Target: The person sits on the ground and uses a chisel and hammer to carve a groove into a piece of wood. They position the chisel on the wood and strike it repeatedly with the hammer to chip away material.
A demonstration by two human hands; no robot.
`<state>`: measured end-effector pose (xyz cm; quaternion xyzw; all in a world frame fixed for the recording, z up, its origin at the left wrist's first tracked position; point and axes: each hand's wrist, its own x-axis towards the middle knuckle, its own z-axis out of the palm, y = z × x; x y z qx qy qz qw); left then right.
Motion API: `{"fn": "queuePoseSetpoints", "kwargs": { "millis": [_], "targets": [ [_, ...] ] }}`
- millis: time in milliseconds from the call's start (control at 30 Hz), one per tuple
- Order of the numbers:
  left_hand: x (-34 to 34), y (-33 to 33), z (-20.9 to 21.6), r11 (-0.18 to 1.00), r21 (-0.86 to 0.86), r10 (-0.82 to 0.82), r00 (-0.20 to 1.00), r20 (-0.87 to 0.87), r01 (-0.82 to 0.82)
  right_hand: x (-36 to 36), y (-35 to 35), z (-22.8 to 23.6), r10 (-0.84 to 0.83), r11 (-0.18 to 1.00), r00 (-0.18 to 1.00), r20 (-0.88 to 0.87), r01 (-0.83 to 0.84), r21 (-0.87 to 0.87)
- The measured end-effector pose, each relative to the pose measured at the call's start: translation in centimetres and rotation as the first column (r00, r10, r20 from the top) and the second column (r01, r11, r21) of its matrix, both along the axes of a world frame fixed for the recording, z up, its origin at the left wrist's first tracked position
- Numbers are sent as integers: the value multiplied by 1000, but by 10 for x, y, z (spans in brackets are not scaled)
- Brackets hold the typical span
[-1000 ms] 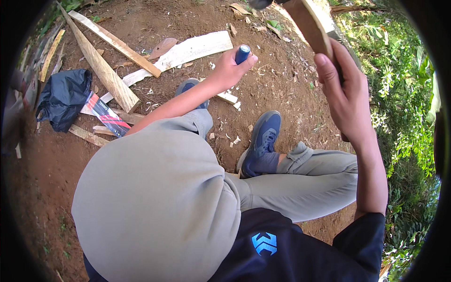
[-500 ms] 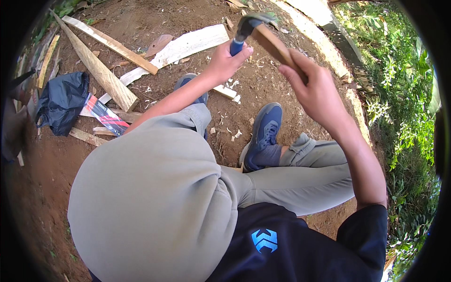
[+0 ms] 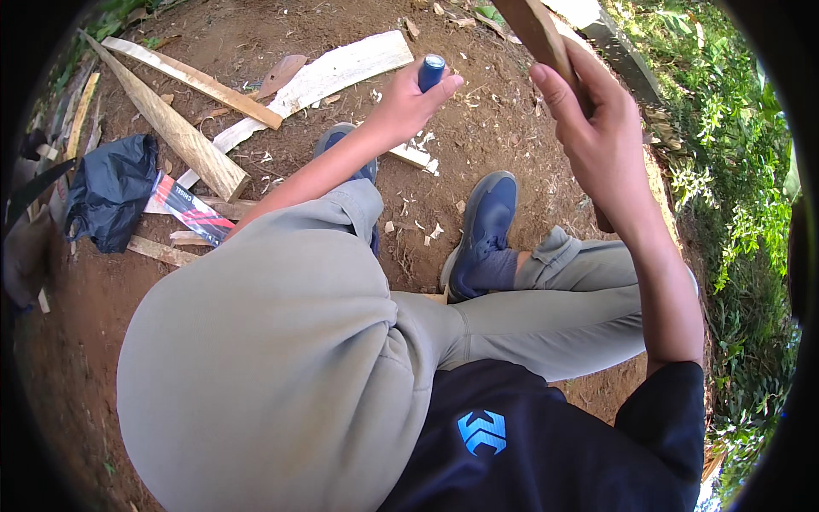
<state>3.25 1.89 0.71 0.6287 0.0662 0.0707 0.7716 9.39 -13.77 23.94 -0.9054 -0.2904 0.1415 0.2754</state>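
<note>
My left hand (image 3: 401, 109) is closed around the blue handle of a chisel (image 3: 432, 72), held upright with its butt end facing up. The blade is hidden below my fist. Under that hand a pale wood strip (image 3: 415, 159) shows a rough, chipped end with shavings around it. My right hand (image 3: 604, 141) grips the wooden handle of a hammer (image 3: 539, 32), raised to the right of the chisel. The hammer's head is out of the picture at the top.
Long wood pieces lie at upper left: a thick beam (image 3: 183, 141), a narrow batten (image 3: 205, 84) and a pale slab (image 3: 341, 75). A black plastic bag (image 3: 111, 192) and a printed card sleeve (image 3: 189, 207) sit left. My blue shoe (image 3: 488, 226) rests on the soil; green plants (image 3: 734, 171) grow right.
The hammer has lifted up and right, away from the chisel; its head, over the handle before, has left the picture. My left hand has stayed nearly in place.
</note>
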Motion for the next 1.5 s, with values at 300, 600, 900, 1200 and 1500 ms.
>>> {"fn": "queuePoseSetpoints", "kwargs": {
  "millis": [300, 600, 900, 1200, 1500],
  "targets": [
    [-3, -2, 6, 995, 97, -12, 1000, -18, 14, -14, -17, 2, -56, 993, 998, -12, 57, 100],
    [-8, -4, 4, 984, 174, -29, 999, -40, 35, -23, -24, 1, -75, 997, 994, -85, 74, -19],
    [-8, -4, -1, 986, 168, -6, 1000, -5, 7, -21, -52, -1, -228, 969, 941, -252, 243, 31],
    [-13, 3, 6, 998, -35, 42, 999, -33, -43, -8, -51, -4, -331, 874, 807, -489, 457, 163],
    [-15, -7, 11, 992, 120, -28, 999, -22, 31, -16, -43, 0, -276, 896, 857, -434, 393, 206]
  ]
}}
